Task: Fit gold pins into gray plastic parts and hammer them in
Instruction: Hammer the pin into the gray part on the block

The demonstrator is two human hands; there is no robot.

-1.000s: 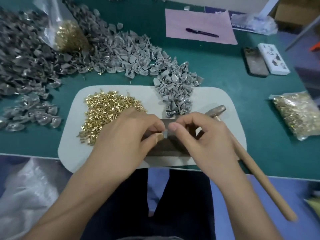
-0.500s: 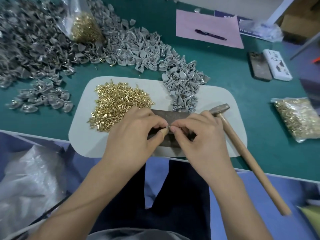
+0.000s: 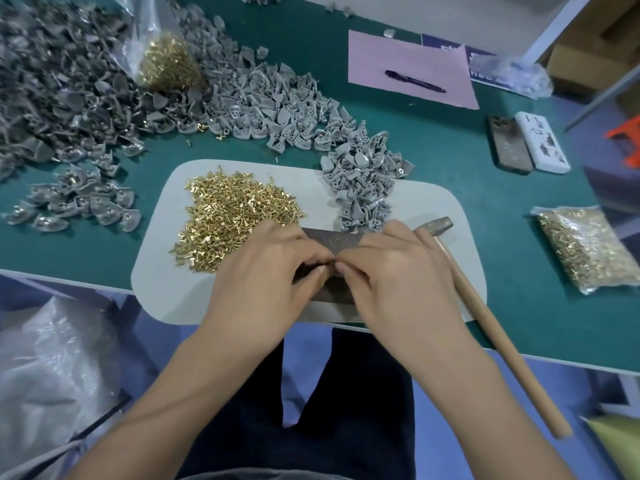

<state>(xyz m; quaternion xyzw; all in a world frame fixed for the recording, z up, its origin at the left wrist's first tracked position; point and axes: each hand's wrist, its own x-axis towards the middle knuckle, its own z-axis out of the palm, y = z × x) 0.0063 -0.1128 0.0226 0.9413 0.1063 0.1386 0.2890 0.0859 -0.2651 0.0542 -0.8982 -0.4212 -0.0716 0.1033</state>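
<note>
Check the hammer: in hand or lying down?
Lying down. The hammer rests on the white mat beside the right hand; both hands pinch something small over the metal block.

Green surface (image 3: 450, 174), near edge running across the lower view. Directly on it: pale rounded mat (image 3: 159, 271) at centre front; large heap of gray plastic parts (image 3: 259, 105) across the back left; small separate cluster of gray parts (image 3: 79, 206) left of the mat; clear bag of gold pins (image 3: 595, 247) at right; pink sheet (image 3: 408, 67) at back; two phone-like slabs (image 3: 526, 145) side by side.
</note>
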